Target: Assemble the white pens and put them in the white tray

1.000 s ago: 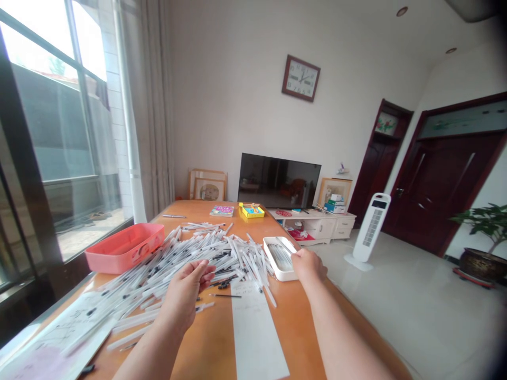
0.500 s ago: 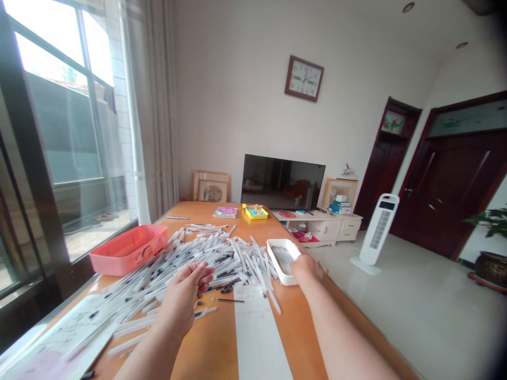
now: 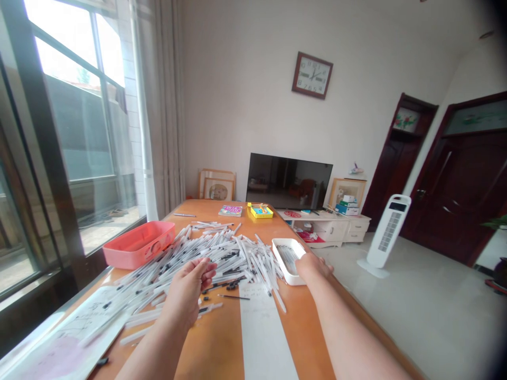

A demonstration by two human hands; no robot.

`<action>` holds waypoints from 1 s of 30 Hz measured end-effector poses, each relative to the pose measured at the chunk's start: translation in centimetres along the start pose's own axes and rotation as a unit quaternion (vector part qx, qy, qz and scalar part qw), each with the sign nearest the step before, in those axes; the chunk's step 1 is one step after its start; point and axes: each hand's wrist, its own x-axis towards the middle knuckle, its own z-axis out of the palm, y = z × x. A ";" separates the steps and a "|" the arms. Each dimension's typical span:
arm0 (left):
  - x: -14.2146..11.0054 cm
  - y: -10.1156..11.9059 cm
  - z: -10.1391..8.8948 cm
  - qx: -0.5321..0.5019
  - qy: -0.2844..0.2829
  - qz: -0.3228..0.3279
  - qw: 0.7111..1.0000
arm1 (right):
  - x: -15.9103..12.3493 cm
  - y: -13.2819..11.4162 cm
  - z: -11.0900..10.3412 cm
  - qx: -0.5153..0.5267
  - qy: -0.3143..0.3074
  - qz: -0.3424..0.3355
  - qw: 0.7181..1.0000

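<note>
My left hand (image 3: 195,277) hovers over the near side of a spread-out pile of clear-barrelled pens (image 3: 222,248). Its fingers are curled together in a pinch; whatever may be between them is too small to make out. On the right, my right hand (image 3: 315,268) is closed at the right side of a white plastic box (image 3: 291,279), its fingers partly hidden. Thin pen refills (image 3: 289,255) lie in that box. A dark refill (image 3: 234,297) rests near a strip of white paper (image 3: 263,332), with small black caps (image 3: 232,286) close by.
An open pink box (image 3: 138,247) stands on the table's left side. A sheet with drawings (image 3: 67,338) lies at the near left. Toward the far end are a yellow box (image 3: 261,212), a booklet (image 3: 230,211) and a single pen (image 3: 185,215). The table edge runs along the right.
The view has turned slightly, so the scene sits a little further right. Both hands keep nearly the same places over the pens and at the white box.
</note>
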 end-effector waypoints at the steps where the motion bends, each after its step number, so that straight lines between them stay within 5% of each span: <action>1: 0.0 0.1 0.0 -0.005 0.003 0.001 1.000 | -0.2 0.0 -0.1 -0.002 0.002 -0.001 1.000; 7: 0.1 0.8 -0.4 -0.031 0.039 0.020 0.999 | -2.3 -0.9 -1.2 0.000 0.032 -0.034 0.999; 11: 0.3 1.1 -0.9 -0.056 0.052 0.035 0.996 | -5.2 -2.3 -2.0 0.057 0.079 -0.118 0.988; 14: 0.4 1.4 -1.1 -0.071 0.064 0.045 0.994 | -7.5 -3.5 -2.0 0.128 0.044 -0.163 0.977; 23: 0.9 2.1 -2.0 -0.068 0.092 0.047 0.992 | -12.3 -7.1 0.4 0.223 -0.087 -0.265 0.934; 30: 1.5 1.5 -2.5 0.102 0.107 0.076 0.986 | -13.4 -7.8 3.1 0.153 -0.054 -0.298 0.941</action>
